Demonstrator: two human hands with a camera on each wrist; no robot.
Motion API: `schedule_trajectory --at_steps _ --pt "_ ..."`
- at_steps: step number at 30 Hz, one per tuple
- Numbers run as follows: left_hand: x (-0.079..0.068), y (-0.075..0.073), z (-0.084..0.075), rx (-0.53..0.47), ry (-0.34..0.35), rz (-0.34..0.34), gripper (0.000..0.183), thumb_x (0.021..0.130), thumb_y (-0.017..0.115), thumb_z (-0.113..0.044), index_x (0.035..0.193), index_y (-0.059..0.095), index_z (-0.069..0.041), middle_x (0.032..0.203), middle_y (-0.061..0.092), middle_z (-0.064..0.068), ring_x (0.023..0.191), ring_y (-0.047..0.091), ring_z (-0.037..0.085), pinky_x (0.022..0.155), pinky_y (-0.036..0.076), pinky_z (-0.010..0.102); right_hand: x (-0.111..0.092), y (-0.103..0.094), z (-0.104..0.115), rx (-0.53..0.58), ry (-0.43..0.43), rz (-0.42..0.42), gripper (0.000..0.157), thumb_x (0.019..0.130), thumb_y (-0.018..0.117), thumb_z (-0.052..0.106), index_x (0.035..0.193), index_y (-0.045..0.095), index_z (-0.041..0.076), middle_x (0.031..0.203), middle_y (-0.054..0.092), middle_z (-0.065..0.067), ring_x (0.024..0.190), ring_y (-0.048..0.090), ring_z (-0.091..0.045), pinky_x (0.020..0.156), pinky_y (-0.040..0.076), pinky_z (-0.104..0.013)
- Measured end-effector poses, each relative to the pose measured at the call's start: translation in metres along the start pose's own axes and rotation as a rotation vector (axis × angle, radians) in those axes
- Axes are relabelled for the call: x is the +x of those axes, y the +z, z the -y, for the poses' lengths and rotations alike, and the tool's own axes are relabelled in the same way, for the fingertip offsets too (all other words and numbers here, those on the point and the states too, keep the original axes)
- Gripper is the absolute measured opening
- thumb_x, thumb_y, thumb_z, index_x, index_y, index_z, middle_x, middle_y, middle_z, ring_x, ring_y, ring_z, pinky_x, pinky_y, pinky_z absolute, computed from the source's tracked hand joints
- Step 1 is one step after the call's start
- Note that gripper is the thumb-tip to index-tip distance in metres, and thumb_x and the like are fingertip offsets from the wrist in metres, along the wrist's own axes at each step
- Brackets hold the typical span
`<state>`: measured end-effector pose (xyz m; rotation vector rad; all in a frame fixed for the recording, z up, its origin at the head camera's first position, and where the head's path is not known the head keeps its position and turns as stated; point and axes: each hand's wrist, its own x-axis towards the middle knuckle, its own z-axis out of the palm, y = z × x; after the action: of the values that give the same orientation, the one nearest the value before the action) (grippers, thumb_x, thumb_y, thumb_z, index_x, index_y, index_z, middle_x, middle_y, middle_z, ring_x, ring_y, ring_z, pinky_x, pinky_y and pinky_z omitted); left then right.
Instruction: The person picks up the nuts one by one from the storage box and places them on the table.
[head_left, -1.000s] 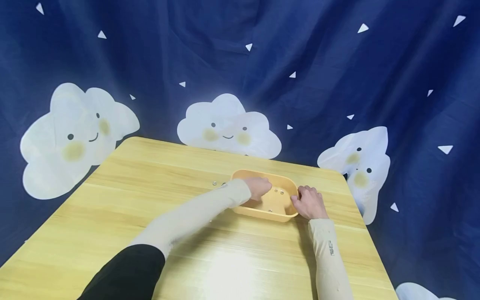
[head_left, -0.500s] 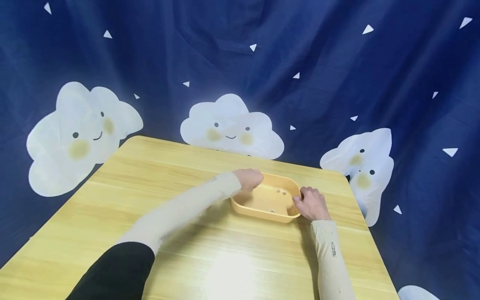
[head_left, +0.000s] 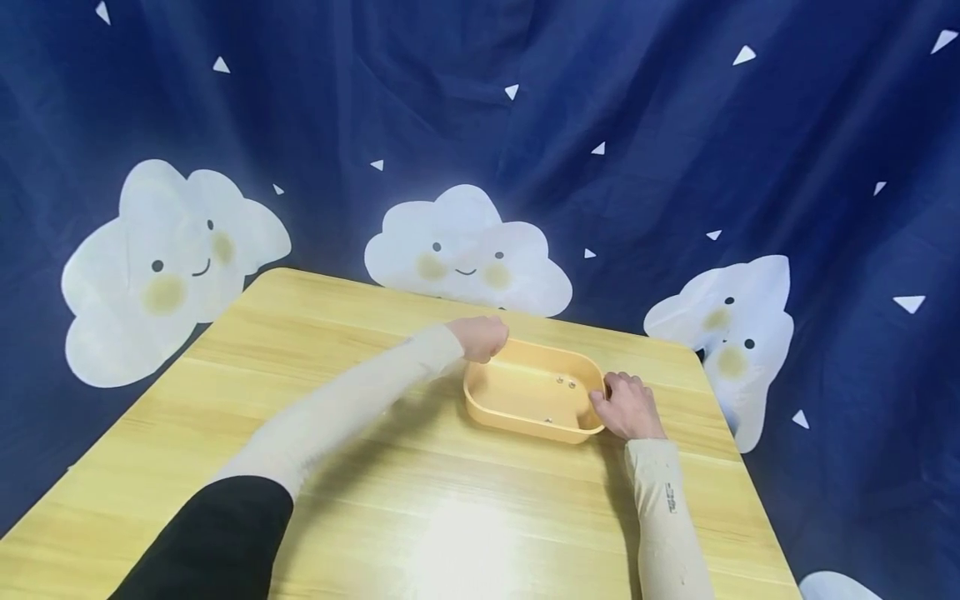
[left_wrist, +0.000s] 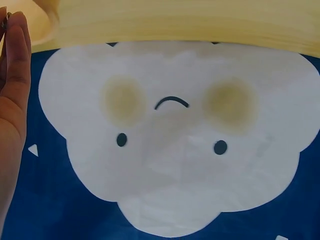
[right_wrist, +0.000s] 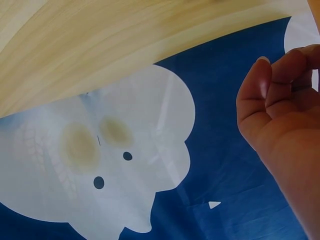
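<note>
Currently, left hand in a pinch on a metallic piece, right hand around the tray rim.

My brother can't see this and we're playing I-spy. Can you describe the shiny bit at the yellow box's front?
Find the wooden table, then the rounded yellow box near its far edge. Look inside, by the box's near wall. The tiny shiny bit there sits alone, while two other shiny bits sit close together further back.
</note>
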<state>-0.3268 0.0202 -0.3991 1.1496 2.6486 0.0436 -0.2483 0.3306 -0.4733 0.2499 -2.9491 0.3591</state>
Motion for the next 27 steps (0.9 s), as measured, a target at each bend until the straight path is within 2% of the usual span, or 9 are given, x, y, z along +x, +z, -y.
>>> schedule_trajectory --at_steps 4,8,11,14,18,21,26,27 --pt "-0.009 -0.005 0.011 -0.008 -0.012 -0.012 0.026 0.085 0.062 0.012 0.072 0.058 -0.01 0.082 0.061 0.002 0.072 0.053 0.014 0.068 0.051 0.023 0.001 0.0 -0.001 0.0 -0.008 -0.005 0.022 0.092 0.057 0.027 0.086 0.062 0.006 0.086 0.064 -0.017 0.085 0.061 -0.043 0.075 0.049 -0.06" --pt "-0.019 -0.007 0.023 -0.03 -0.034 -0.026 0.015 0.083 0.065 0.011 0.086 0.07 -0.003 0.093 0.072 0.01 0.082 0.063 0.02 0.08 0.059 0.029 0.0 0.0 -0.002 -0.003 -0.01 -0.003 0.022 0.092 0.057 0.028 0.086 0.061 0.006 0.086 0.063 -0.017 0.084 0.06 -0.043 0.076 0.049 -0.06" --pt "-0.024 -0.004 0.035 -0.052 -0.061 -0.031 0.016 0.082 0.064 0.012 0.088 0.072 -0.001 0.09 0.074 0.011 0.078 0.062 0.02 0.078 0.059 0.029 0.001 0.0 -0.002 -0.004 -0.014 0.003 0.022 0.092 0.056 0.028 0.084 0.06 0.007 0.084 0.062 -0.016 0.083 0.059 -0.041 0.075 0.048 -0.059" --pt "-0.028 0.003 0.051 -0.067 -0.097 -0.043 0.018 0.081 0.065 0.011 0.076 0.067 -0.006 0.074 0.066 0.004 0.067 0.055 0.014 0.067 0.054 0.023 0.001 -0.001 -0.002 -0.004 -0.018 0.009 0.021 0.092 0.058 0.027 0.082 0.058 0.009 0.082 0.061 -0.014 0.081 0.058 -0.04 0.074 0.048 -0.058" --pt "-0.036 0.014 0.071 -0.092 -0.119 -0.059 0.042 0.079 0.064 0.013 0.055 0.046 -0.017 0.054 0.04 -0.006 0.052 0.034 0.009 0.05 0.032 0.018 0.0 -0.002 -0.002 -0.007 -0.019 0.011 0.021 0.092 0.059 0.027 0.082 0.058 0.009 0.082 0.06 -0.014 0.08 0.057 -0.038 0.073 0.048 -0.057" --pt "-0.043 0.019 0.081 -0.13 -0.112 -0.072 0.052 0.076 0.058 0.017 0.049 0.032 -0.019 0.048 0.024 -0.007 0.049 0.02 0.009 0.046 0.02 0.02 0.0 -0.003 -0.003 -0.006 -0.01 0.019 0.021 0.092 0.059 0.028 0.082 0.058 0.009 0.082 0.06 -0.013 0.081 0.057 -0.037 0.074 0.048 -0.056" --pt "-0.052 0.031 0.093 -0.195 -0.087 -0.113 0.052 0.071 0.048 0.021 0.049 0.026 -0.021 0.05 0.015 -0.009 0.051 0.013 0.009 0.047 0.015 0.019 0.001 -0.004 -0.003 -0.004 -0.006 0.037 0.022 0.092 0.058 0.028 0.082 0.058 0.009 0.082 0.059 -0.012 0.081 0.057 -0.037 0.074 0.047 -0.056" --pt "-0.052 0.033 0.094 -0.197 -0.085 -0.123 0.049 0.072 0.049 0.021 0.047 0.033 -0.018 0.048 0.025 -0.008 0.049 0.021 0.009 0.046 0.022 0.018 0.001 -0.005 -0.004 -0.005 -0.006 0.038 0.022 0.093 0.057 0.028 0.081 0.058 0.01 0.082 0.059 -0.012 0.081 0.057 -0.037 0.073 0.047 -0.056"
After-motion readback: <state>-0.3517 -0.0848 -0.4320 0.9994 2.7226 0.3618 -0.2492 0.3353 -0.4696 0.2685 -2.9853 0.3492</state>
